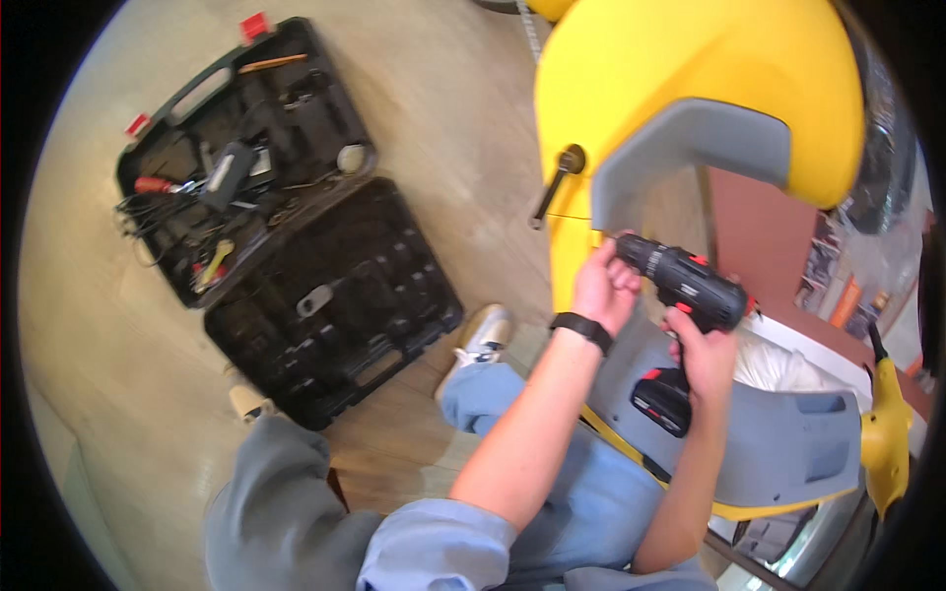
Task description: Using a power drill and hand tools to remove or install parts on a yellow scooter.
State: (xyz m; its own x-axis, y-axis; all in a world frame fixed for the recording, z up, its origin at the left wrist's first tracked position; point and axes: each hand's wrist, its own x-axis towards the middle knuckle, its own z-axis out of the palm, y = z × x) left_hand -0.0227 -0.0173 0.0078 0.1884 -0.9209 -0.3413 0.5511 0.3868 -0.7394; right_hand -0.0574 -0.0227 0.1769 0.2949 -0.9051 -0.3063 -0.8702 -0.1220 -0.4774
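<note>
A black cordless drill with red accents (675, 276) is in my right hand (708, 355), whose fingers wrap round its grip above the battery. The drill points up and to the left. At its front end, my left hand (606, 286) has its fingers curled round the chuck; whether a bit sits there is hidden by the fingers. Both hands are over a large yellow and grey machine body (690, 59), close to the inner edge of its grey cutout (690, 128). A black lever (560, 187) sticks out of the yellow shell just beyond my left hand.
On the floor at left lies an opened black tool case (335, 305) holding a red-handled screwdriver (158, 185), a yellow tool (215, 264) and loose parts. A grey panel (778, 443) and a yellow part (887, 443) stand at right. Another trouser leg (276, 492) shows lower left.
</note>
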